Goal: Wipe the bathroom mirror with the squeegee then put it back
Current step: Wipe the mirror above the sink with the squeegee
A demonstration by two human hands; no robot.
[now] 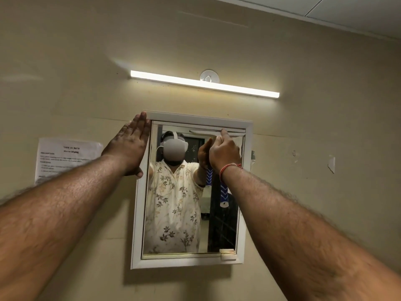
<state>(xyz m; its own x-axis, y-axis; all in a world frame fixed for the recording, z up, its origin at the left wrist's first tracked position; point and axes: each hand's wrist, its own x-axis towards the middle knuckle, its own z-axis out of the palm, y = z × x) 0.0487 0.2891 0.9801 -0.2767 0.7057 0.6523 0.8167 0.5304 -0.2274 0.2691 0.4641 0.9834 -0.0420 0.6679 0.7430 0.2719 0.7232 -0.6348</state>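
A white-framed mirror (247, 161) hangs on the beige wall. My right hand (224, 154) grips the squeegee (224, 195), whose blue-and-white handle sticks out below my wrist. Its pale blade lies across the glass just under the top frame, with my forefinger stretched up onto it. My left hand (130, 144) is flat, fingers together, pressed against the upper left edge of the mirror frame. A person in a floral shirt with a white headset is reflected in the glass.
A lit tube light (204, 83) runs above the mirror, with a round suction hook (209, 76) just over it. A printed sheet (65, 157) is taped to the wall on the left. A small latch (227, 254) sits at the mirror's lower right corner.
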